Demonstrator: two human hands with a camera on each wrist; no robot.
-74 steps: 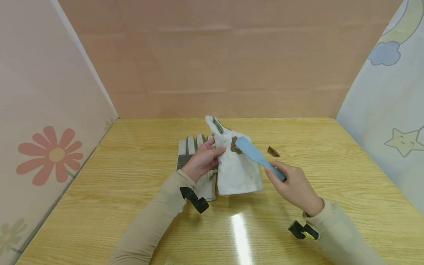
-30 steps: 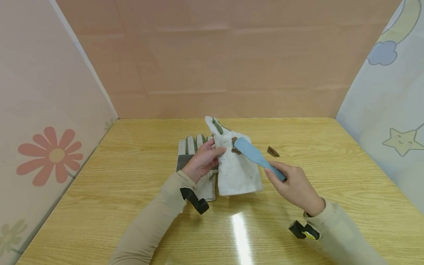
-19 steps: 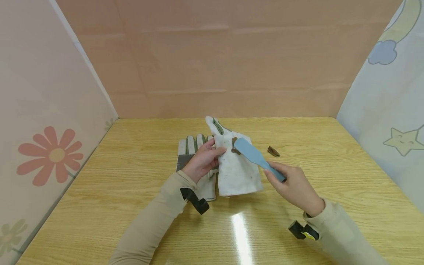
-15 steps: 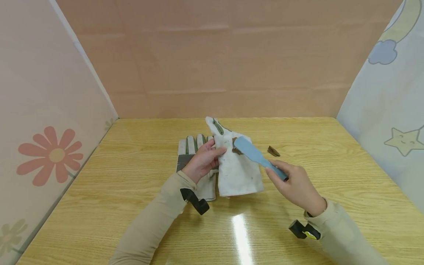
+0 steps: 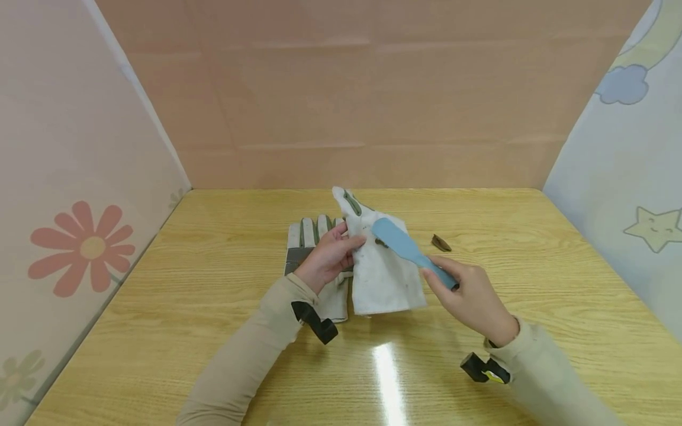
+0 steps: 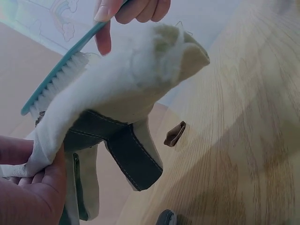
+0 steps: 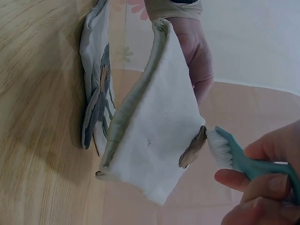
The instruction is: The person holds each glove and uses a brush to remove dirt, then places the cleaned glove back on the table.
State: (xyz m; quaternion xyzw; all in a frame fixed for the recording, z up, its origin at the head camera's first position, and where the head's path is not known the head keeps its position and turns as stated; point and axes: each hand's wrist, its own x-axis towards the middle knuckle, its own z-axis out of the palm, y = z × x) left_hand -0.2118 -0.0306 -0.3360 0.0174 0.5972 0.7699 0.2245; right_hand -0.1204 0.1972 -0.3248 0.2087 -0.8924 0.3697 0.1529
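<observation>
My left hand (image 5: 333,254) grips a white work glove (image 5: 386,284) by its side, thumb on the cloth, holding it up off the table. A dark brown, crinkled patch (image 7: 193,149) sits on the cloth. My right hand (image 5: 474,296) grips the handle of a light blue brush (image 5: 399,242), its white bristles (image 6: 58,84) turned toward the glove. In the right wrist view the bristles stand right beside the brown patch; in the head view the brush's back hides most of it. Dark grey panels show on the glove's other face in the left wrist view.
A second glove (image 5: 298,257), white with grey and green parts, lies on the wooden table (image 5: 213,296) behind my left hand. A small curled brown scrap (image 5: 441,242) lies right of the held glove. Printed walls and a pinkish back panel (image 5: 373,106) surround the table.
The brush head has shifted back and forth in small strokes over the brown patch and now lies slightly farther left, covering more of it. The left hand keeps its grip on the glove.
</observation>
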